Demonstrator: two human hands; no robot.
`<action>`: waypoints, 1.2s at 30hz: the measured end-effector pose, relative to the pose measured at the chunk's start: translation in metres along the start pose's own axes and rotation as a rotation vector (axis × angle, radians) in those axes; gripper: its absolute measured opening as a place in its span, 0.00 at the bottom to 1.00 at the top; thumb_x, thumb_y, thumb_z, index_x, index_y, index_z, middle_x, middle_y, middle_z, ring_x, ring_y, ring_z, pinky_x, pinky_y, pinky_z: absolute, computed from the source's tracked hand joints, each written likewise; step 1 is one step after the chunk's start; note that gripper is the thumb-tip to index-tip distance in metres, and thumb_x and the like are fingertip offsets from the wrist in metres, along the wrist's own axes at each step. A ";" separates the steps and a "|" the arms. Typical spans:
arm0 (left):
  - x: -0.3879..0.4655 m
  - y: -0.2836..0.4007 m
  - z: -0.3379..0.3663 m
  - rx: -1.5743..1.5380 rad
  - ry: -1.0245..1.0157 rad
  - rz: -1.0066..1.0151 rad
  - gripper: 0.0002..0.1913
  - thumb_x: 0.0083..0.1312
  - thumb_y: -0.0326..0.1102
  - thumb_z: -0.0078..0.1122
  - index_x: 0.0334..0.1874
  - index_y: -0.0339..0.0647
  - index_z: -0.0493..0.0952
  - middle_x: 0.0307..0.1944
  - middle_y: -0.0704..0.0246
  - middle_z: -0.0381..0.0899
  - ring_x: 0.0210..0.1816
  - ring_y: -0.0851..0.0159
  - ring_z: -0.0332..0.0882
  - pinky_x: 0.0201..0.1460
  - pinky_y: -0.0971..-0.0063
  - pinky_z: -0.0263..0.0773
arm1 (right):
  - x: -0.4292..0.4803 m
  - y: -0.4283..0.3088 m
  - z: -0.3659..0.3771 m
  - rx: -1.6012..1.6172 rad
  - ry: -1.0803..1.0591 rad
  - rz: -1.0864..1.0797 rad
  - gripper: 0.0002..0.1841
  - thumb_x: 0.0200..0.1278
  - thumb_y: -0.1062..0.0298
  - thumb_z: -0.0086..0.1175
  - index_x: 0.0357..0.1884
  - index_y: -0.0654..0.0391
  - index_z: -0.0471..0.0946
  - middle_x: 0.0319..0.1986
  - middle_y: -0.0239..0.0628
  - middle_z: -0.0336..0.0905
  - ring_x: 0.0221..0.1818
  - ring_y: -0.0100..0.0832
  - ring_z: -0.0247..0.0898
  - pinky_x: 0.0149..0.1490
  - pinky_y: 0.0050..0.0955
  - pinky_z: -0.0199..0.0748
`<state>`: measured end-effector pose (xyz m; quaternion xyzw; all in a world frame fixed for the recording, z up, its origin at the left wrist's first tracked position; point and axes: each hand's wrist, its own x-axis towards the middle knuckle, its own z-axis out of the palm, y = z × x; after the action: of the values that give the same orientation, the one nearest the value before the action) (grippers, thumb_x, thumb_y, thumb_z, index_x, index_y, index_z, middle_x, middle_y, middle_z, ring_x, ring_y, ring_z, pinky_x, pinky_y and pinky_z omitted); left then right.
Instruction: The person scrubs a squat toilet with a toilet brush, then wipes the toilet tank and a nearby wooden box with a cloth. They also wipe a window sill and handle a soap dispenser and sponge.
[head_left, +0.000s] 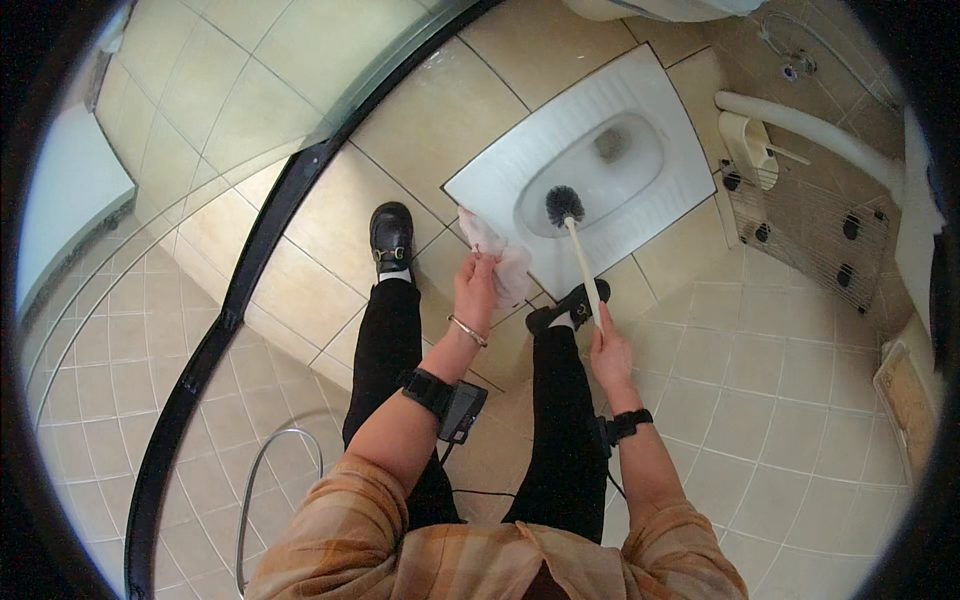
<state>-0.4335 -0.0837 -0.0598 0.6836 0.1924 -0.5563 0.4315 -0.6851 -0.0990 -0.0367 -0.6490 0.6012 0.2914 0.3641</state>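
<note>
My right hand grips the pale handle of a toilet brush. Its dark round bristle head is over the near end of the bowl of a white squat toilet; whether it touches the ceramic I cannot tell. The drain opening lies at the bowl's far end. In my left hand hangs a thin, crumpled, pinkish translucent plastic bag or film, held near the toilet's left corner.
Beige tiles cover the floor. A curved glass panel with a black frame stands at left, a metal shower hose near it. On the right are a white pipe, a cream brush holder and a wire rack.
</note>
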 end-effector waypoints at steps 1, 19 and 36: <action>0.000 -0.001 0.000 0.025 -0.007 0.025 0.12 0.61 0.41 0.51 0.35 0.38 0.75 0.28 0.74 0.70 0.29 0.72 0.66 0.31 0.80 0.63 | 0.001 -0.003 -0.002 0.061 0.058 -0.060 0.29 0.65 0.62 0.44 0.68 0.35 0.52 0.21 0.46 0.75 0.24 0.50 0.73 0.29 0.46 0.69; 0.007 -0.008 -0.005 -0.002 0.061 0.141 0.11 0.66 0.37 0.47 0.38 0.35 0.73 0.34 0.71 0.74 0.34 0.73 0.69 0.38 0.82 0.66 | -0.037 0.044 0.019 -0.018 -0.077 -0.103 0.29 0.64 0.62 0.46 0.67 0.40 0.55 0.17 0.48 0.73 0.21 0.50 0.71 0.27 0.46 0.69; 0.003 -0.009 0.002 0.065 0.033 0.076 0.10 0.65 0.37 0.46 0.36 0.37 0.73 0.29 0.74 0.71 0.29 0.75 0.65 0.31 0.81 0.62 | -0.034 0.084 0.018 0.041 -0.036 0.005 0.29 0.65 0.64 0.44 0.68 0.40 0.54 0.24 0.54 0.75 0.25 0.55 0.72 0.30 0.48 0.70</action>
<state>-0.4404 -0.0811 -0.0660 0.7132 0.1552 -0.5342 0.4265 -0.7710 -0.0662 -0.0296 -0.6347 0.6019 0.2915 0.3871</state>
